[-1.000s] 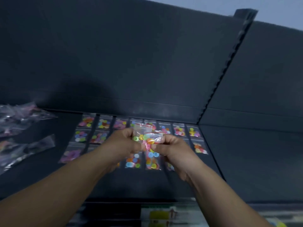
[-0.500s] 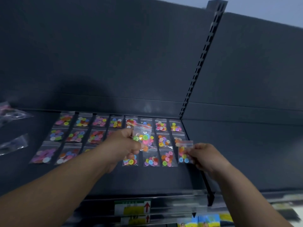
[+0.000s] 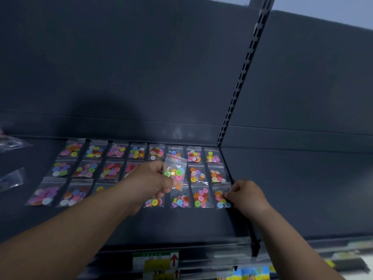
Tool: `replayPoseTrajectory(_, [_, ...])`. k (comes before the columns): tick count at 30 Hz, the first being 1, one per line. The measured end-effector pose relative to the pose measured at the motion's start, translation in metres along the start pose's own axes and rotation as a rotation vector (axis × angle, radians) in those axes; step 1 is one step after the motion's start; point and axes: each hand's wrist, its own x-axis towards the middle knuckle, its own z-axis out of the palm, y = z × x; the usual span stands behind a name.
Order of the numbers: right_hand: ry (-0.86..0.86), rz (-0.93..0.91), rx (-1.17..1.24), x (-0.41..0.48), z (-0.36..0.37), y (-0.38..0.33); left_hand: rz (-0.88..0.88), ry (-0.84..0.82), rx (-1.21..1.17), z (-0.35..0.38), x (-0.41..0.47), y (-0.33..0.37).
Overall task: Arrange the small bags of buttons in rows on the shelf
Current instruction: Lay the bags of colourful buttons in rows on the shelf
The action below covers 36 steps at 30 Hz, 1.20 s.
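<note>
Risk: right hand [image 3: 246, 197] pinches a button bag [image 3: 221, 198] under its fingertips at the shelf [image 3: 181, 225] front row's end; left hand [image 3: 151, 178] grips a spare bag [image 3: 174, 171] alongside, above laid bags [image 3: 196, 174]; a dragging release may skew neighbours.

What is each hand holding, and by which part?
The left hand pinches a raised bag by its lower left edge. The right hand pinches the front row's last bag by its right edge.
</note>
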Motion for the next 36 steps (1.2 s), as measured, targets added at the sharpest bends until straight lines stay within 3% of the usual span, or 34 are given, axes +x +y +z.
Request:
replayPoseTrajectory(9, [0.087, -0.036, -0.105, -0.003, 0.0, 0.003, 0.011, -0.019, -0.012, 0.005, -0.003, 0.001])
replayPoseTrajectory(13, [0.144, -0.104, 0.067, -0.015, -0.004, -0.014, 0.022, -0.034, -0.023, 0.004, -0.008, 0.0])
replayPoseTrajectory(15, [0.061, -0.162, 0.329, -0.027, -0.004, -0.035, 0.029, -0.042, -0.051, 0.003, -0.011, 0.0])
replayPoseTrajectory(17, [-0.147, -0.177, 0.561, -0.041, -0.001, -0.059, 0.042, -0.045, -0.087, 0.001, -0.016, 0.0])
replayPoseTrajectory(21, [-0.472, -0.205, 0.709, -0.061, 0.02, -0.095, 0.08, -0.026, -0.147, -0.012, -0.027, -0.008])
replayPoseTrajectory(36, [-0.619, -0.211, 0.671, -0.117, 0.138, -0.202, 0.047, 0.224, -0.057, -0.154, -0.086, -0.067])
